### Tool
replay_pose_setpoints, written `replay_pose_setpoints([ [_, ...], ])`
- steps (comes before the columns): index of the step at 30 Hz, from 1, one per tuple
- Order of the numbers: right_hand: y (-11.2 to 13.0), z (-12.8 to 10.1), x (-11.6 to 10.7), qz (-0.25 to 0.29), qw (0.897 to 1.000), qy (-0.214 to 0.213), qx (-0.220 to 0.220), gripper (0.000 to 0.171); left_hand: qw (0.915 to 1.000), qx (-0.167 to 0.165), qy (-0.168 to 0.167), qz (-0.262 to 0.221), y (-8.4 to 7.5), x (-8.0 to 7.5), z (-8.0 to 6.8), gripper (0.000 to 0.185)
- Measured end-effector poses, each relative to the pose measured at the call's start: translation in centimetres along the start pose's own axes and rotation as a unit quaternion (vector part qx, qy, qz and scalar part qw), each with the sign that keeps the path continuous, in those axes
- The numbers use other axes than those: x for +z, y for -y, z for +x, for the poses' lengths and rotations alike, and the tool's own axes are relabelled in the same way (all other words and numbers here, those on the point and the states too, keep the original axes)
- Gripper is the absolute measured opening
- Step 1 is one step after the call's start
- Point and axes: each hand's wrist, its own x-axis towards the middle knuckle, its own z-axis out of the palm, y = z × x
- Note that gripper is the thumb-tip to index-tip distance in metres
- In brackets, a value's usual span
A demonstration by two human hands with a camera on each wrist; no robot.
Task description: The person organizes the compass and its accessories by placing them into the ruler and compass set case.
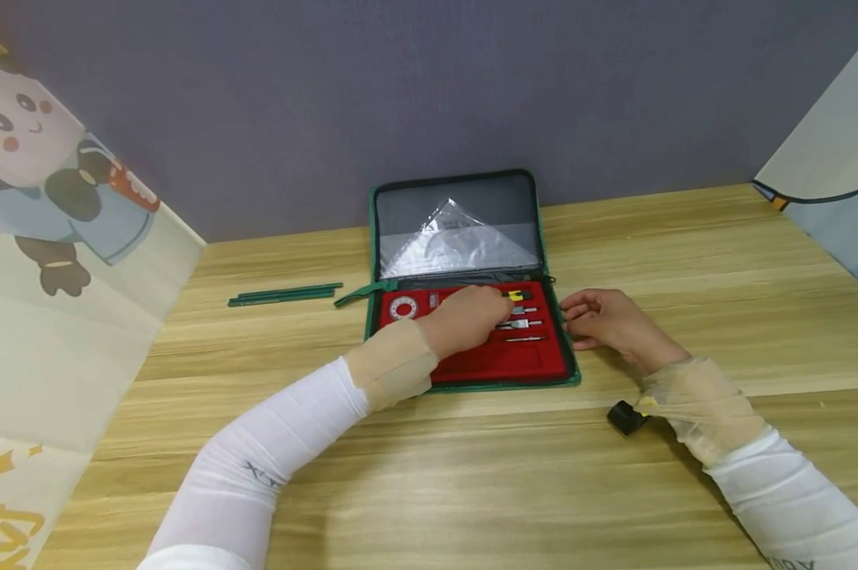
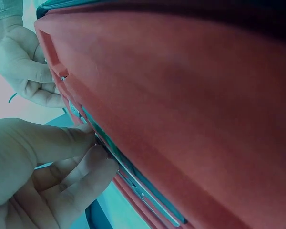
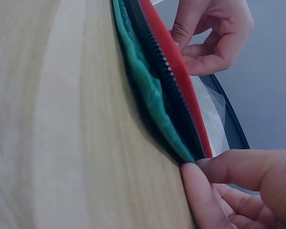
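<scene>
A green zip case [image 1: 503, 386] lies unfolded on the wooden table, with a red molded tray [image 1: 482, 368] in its lower half. Metal drawing instruments [image 1: 520, 324] sit in slots on the tray's right side, beside a small yellow-and-black piece [image 1: 520, 295]. My left hand [image 1: 468, 317] reaches over the tray. Its thumb and fingers pinch a slim metal drawing instrument [image 2: 133, 171] at the slots, though the hand hides much of it. At the case's right edge, my right hand [image 1: 607, 324] pinches the green border [image 3: 174, 136] between thumb and forefinger.
Left of the case lie dark green pencils [image 1: 282, 295]. A clear set square [image 1: 446, 245] is tucked in the lid's pocket. A white ring-shaped disc [image 1: 404, 308] sits in the tray's upper left. Behind the case rises a grey-purple wall [image 1: 436, 95].
</scene>
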Motion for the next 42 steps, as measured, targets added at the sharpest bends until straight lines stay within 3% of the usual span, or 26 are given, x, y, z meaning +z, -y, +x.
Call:
replay_pose_setpoints([
  [7,0.2,-0.2,0.1,0.001,1.0,-0.001,0.002,0.043,0.9962,-0.008,-0.022,-0.084,1.1,0.3,-0.6,0.016],
  [18,0.2,-0.4,0.0,-0.002,1.0,0.001,0.002,0.043,0.9953,-0.027,-0.037,-0.086,3.6,-0.6,-3.0,0.019],
  [23,0.3,-0.3,0.0,0.003,1.0,0.001,0.0,0.043,0.9907,-0.052,-0.076,-0.1,6.4,-0.7,-5.5,0.017],
  [29,0.3,-0.3,0.0,-0.001,1.0,-0.001,0.003,0.043,0.9855,-0.08,-0.116,-0.095,10.7,0.0,-9.6,0.012],
  [36,0.2,-0.3,-0.1,-0.003,1.0,-0.002,0.003,0.043,0.9833,-0.112,-0.115,-0.085,15.2,1.4,-13.7,0.01],
  [42,0.3,-0.4,0.0,-0.002,1.0,0.002,-0.003,0.043,0.9834,-0.127,-0.094,-0.089,18.5,2.5,-16.1,0.014],
])
